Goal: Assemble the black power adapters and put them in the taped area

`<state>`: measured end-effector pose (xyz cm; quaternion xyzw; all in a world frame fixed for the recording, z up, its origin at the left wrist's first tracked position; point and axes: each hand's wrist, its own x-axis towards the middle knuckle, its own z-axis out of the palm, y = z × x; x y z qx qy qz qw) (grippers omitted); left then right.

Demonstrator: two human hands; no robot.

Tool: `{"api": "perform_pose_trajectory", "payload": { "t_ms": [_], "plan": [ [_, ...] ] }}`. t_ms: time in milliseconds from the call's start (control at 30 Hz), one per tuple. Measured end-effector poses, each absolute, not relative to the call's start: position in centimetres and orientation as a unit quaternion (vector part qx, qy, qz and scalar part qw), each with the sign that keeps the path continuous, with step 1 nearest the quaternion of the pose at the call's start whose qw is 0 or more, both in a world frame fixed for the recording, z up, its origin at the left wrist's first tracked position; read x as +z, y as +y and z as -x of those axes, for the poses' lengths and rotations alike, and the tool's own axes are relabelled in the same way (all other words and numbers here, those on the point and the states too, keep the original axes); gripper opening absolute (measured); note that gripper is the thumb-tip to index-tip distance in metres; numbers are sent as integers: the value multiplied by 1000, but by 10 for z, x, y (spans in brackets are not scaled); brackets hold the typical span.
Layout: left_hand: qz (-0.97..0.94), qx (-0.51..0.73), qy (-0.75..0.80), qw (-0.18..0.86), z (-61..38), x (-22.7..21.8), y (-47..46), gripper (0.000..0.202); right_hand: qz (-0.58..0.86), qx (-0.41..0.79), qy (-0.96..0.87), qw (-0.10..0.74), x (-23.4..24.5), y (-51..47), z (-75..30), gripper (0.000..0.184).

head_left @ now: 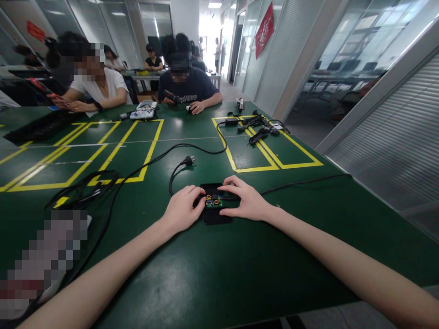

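Observation:
A small black open casing lies on the green table in front of me, with a green circuit board showing inside it. My left hand rests curled against the casing's left side, fingers bent on its edge. My right hand lies over the casing's right side, fingers pressed on its top and on the board. A black cable runs from under my right hand off to the right.
A black power cord with a plug curls just beyond the casing. More black cables lie at the left. Yellow taped boxes mark the table; black tools lie in the right box. Two people sit at the far side.

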<state>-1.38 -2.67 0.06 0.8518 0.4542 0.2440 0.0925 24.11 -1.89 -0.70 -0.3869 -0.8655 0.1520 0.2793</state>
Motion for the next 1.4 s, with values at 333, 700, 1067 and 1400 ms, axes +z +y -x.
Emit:
{"api": "perform_pose_trajectory", "payload": {
  "t_ms": [333,700,1067,1400],
  "plan": [
    [-859,228,451,80,15,-2,-23,20,449,93,-839,295,-9,-27,-227,53],
    [-851,229,466,73,13,-2,-25,18,371,171,-872,268,2,-25,-242,58],
    [-848,194,493,26,11,-3,-27,20,355,161,-875,288,-1,-21,-242,58],
    [-826,223,511,80,11,-1,-28,27,370,121,-872,296,-2,-15,-248,12]
  ]
}}
